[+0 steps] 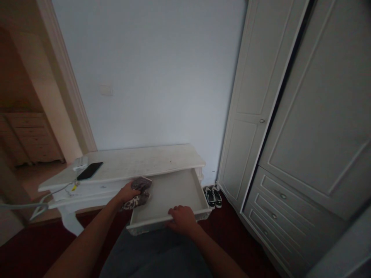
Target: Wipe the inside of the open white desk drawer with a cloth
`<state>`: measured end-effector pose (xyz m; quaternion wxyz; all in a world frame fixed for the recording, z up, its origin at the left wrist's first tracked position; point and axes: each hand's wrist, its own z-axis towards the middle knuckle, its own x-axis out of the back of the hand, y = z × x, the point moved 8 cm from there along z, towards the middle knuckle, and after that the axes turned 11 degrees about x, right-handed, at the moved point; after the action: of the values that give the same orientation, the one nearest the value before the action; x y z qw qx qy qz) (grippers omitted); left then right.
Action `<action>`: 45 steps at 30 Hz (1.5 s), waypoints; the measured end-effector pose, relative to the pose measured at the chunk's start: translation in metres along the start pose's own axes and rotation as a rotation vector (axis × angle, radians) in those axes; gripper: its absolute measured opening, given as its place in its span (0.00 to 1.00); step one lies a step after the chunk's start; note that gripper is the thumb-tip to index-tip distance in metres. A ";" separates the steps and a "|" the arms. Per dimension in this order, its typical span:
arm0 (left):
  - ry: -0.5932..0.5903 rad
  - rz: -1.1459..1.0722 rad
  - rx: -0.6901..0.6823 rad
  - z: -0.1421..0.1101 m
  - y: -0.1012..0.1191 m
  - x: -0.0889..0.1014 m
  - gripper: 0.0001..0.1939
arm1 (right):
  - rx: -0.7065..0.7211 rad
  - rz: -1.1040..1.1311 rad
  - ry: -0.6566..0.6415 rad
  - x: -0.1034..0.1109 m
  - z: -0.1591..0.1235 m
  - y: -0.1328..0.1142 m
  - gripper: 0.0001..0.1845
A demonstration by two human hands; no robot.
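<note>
A white drawer (199, 193) is pulled out of a low white table (150, 156), and its bottom shows bare. My left hand (127, 193) grips a brown patterned cloth (142, 184) at the drawer's left side, partly over its edge. Part of the cloth with pale swirls hangs below the fingers. My right hand (182, 218) is curled over the drawer's front edge, right of its middle, with the fingertips on the inside and the thumb hidden in part.
On the table's left end lie a dark phone (90, 170) and a small white object (80, 163), with a white cable (43, 200) trailing off left. Black-and-white sneakers (213, 197) stand on the dark red floor beside a tall white wardrobe (249, 116). A doorway opens at left.
</note>
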<state>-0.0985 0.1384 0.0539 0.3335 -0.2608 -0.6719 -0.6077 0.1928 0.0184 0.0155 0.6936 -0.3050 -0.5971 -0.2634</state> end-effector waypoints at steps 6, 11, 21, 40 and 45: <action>-0.153 -0.217 0.005 -0.013 -0.006 -0.006 0.29 | 0.004 0.003 0.011 -0.001 0.000 0.001 0.27; -0.337 -0.314 0.085 -0.031 -0.022 -0.015 0.29 | -0.007 0.006 0.009 0.001 0.000 0.000 0.27; -0.489 -0.138 0.045 -0.052 -0.012 -0.018 0.33 | -0.015 0.015 -0.001 0.004 -0.001 -0.001 0.26; 0.335 0.262 0.194 -0.053 0.019 0.005 0.25 | -0.016 0.024 -0.009 0.005 0.000 -0.003 0.25; 0.080 0.181 0.114 -0.022 0.008 0.000 0.31 | -0.013 0.025 -0.002 0.004 -0.001 -0.002 0.25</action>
<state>-0.0890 0.1173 0.0600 0.4279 -0.2767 -0.6653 -0.5456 0.1926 0.0163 0.0200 0.6943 -0.3170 -0.5922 -0.2582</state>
